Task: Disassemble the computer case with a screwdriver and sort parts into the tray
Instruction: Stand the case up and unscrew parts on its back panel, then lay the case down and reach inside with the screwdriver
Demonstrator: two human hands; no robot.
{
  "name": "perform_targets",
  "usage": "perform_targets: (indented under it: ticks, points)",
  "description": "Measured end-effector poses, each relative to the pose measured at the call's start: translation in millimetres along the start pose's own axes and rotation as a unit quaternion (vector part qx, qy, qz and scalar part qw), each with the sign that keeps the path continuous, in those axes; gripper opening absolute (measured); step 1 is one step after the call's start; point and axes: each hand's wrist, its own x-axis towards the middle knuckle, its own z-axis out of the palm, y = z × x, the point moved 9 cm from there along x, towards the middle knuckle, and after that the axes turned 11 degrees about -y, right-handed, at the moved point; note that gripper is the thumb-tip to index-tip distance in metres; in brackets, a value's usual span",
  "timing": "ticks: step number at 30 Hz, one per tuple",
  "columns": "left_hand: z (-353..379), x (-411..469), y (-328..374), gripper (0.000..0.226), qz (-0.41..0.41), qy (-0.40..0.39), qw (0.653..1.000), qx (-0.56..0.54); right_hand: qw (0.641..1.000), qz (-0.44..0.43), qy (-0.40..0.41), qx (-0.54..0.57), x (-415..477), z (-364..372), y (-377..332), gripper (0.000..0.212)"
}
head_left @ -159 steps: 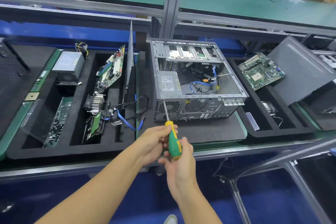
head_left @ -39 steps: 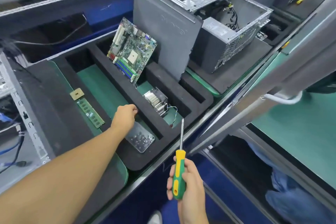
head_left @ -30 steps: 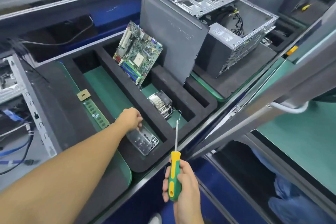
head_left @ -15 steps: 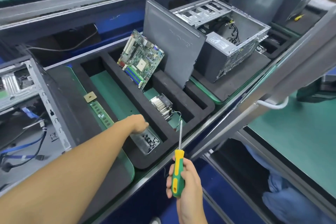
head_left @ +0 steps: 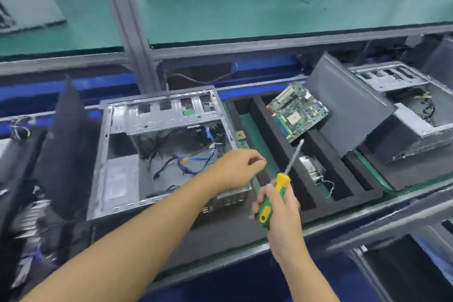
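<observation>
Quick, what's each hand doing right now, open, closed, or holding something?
Left hand: fingers curled, nothing visible in them; too blurred to tell for sure.
Right hand: closed around the screwdriver handle.
</observation>
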Motion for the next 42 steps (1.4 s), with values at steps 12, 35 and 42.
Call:
perform_targets:
  ticks: [12, 35, 42]
  points:
    - [-70, -209, -171, 0.076, -0.129, 0.009, 0.974, 0.188, 0.986, 0.086, -0.107, -0.097, -1, 160, 34, 0.007]
    - [-40, -212, -204, 0.102, -0.197, 0.104, 0.876, 0.427, 0.880, 0.198, -0.362, -0.235, 141, 261, 113, 0.051]
    - [-44, -218, -200, 0.105, -0.212, 0.081, 0.880, 0.418, 0.883, 0.174, -0.372, -0.227, 143, 269, 116, 0.040]
